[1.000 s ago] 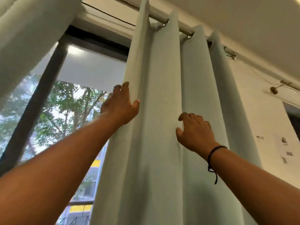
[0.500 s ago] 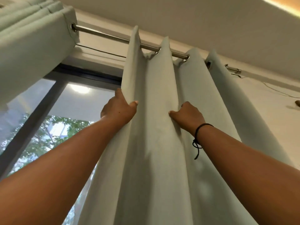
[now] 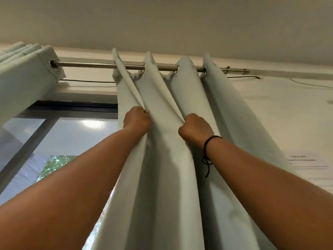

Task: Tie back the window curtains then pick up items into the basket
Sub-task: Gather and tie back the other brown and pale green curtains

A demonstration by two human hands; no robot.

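Head view: left hand (image 3: pixel 137 120) and right hand (image 3: pixel 195 128) clench curtain (image 3: pixel 162 159) folds; a hard tug could jam its rings on the rod (image 3: pixel 100 65).

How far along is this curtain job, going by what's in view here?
Early stage. Done: the left curtain sits bunched at its end of the rod, baring the window. In hand: the left hand and right hand each grip a fold of the right curtain, which hangs pleated with no tie on it. Left: tying both back and collecting items; no tie, basket or items show.
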